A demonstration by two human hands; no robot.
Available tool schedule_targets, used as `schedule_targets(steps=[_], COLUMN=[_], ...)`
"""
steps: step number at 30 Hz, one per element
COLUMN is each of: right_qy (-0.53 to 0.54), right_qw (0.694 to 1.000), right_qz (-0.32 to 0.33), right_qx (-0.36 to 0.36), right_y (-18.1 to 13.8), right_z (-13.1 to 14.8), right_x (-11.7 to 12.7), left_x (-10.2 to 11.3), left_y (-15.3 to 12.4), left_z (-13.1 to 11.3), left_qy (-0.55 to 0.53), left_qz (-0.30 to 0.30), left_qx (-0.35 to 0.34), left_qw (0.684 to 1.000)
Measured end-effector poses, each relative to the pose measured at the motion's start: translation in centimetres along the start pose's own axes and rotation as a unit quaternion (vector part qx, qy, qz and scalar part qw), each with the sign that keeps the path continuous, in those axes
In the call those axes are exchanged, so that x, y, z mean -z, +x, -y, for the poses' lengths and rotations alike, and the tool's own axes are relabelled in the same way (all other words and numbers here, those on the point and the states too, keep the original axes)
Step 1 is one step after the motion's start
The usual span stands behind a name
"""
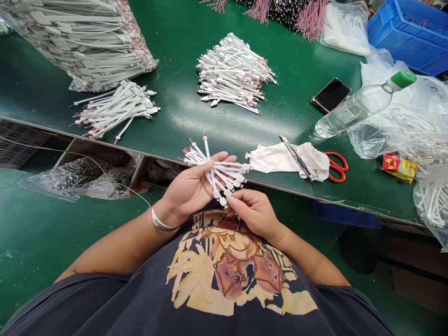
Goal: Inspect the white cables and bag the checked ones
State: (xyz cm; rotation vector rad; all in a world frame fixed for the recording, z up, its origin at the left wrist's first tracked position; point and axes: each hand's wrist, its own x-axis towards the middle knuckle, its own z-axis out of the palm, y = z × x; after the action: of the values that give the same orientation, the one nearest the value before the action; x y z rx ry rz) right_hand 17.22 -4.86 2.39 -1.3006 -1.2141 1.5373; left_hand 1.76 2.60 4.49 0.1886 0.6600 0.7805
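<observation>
In my left hand (191,186) lies a fanned bundle of short white cables (224,175), pinned under the thumb. Their reddish bare wire ends point up and left, and the plug ends point right and down. My right hand (254,210) pinches the plug end of one cable at the bundle's lower edge. Past my hands, a large pile of the same cables (234,70) lies on the green table (178,116). A smaller cable pile (117,109) rests near the table's front edge on the left.
A plastic bag packed with cables (94,42) stands back left. To the right are a white cloth (269,157) with a utility knife (296,156) on it, orange-handled scissors (338,167), a phone (331,94), a water bottle (360,109) and a blue bin (406,32).
</observation>
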Motion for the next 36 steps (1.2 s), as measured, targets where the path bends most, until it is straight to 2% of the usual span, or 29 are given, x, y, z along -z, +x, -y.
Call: schedule_targets(steps=[4, 17, 24, 36], right_qy=[0.012, 0.013, 0.093, 0.121], right_qw=[1.000, 1.000, 0.986, 0.988], right_qz=[0.015, 0.017, 0.099, 0.050], right_qx=[-0.022, -0.019, -0.098, -0.079], right_y=[0.06, 0.19, 0.13, 0.04], right_z=[-0.08, 0.26, 0.32, -0.15], right_x=[-0.09, -0.33, -0.35, -0.16], left_x=[0.10, 0.10, 0.10, 0.20], left_y=[0.08, 0.24, 0.26, 0.21], left_z=[-0.01, -0.07, -0.03, -0.34], left_qy=[-0.001, 0.004, 0.001, 0.002], left_qz=[-0.007, -0.023, -0.021, -0.022], left_qx=[0.008, 0.009, -0.002, -0.008], left_qw=[1.000, 1.000, 1.000, 1.000])
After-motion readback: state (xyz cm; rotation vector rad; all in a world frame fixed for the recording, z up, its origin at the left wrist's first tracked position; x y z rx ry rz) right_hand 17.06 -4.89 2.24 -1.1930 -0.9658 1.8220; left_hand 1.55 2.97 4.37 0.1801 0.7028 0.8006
